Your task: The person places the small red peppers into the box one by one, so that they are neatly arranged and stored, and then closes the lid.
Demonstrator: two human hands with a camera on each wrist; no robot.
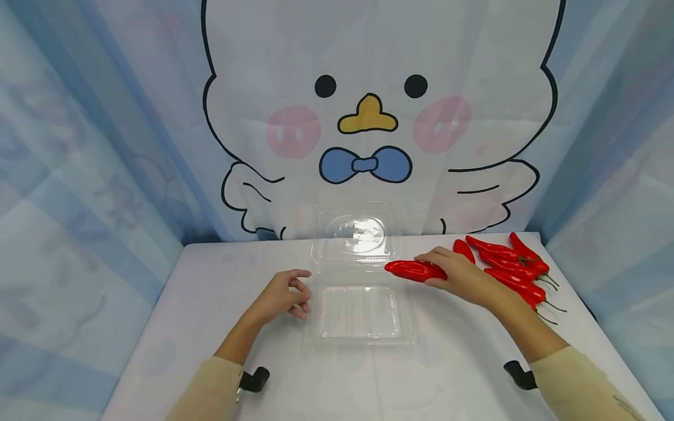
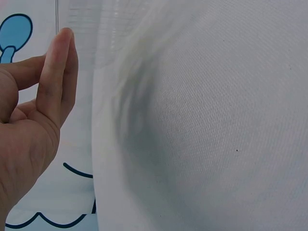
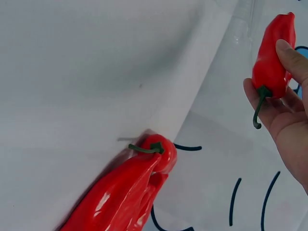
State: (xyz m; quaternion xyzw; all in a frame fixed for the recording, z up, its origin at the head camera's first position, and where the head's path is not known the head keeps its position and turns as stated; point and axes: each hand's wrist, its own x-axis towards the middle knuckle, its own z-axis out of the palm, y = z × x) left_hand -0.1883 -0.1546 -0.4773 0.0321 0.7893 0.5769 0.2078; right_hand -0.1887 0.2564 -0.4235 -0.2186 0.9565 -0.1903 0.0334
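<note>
A glossy red chili pepper (image 1: 413, 270) with a green stem (image 3: 261, 108) is held by my right hand (image 1: 458, 275), thumb on one side and fingers on the other. Its tip points left, over the right side of a clear plastic clamshell box (image 1: 360, 313). The box lies opened, its lid (image 1: 355, 231) standing up at the back. My left hand (image 1: 284, 295) is beside the box's left edge, fingers loosely bent and nothing in them; whether it touches the rim I cannot tell. Several more red peppers (image 1: 513, 272) lie at the table's right.
The white-covered table (image 1: 210, 327) ends at a curtain (image 1: 368, 58) printed with a cartoon bird, close behind the lid. More curtain hangs on both sides. Dark wrist mounts (image 1: 255, 380) show at both sleeves.
</note>
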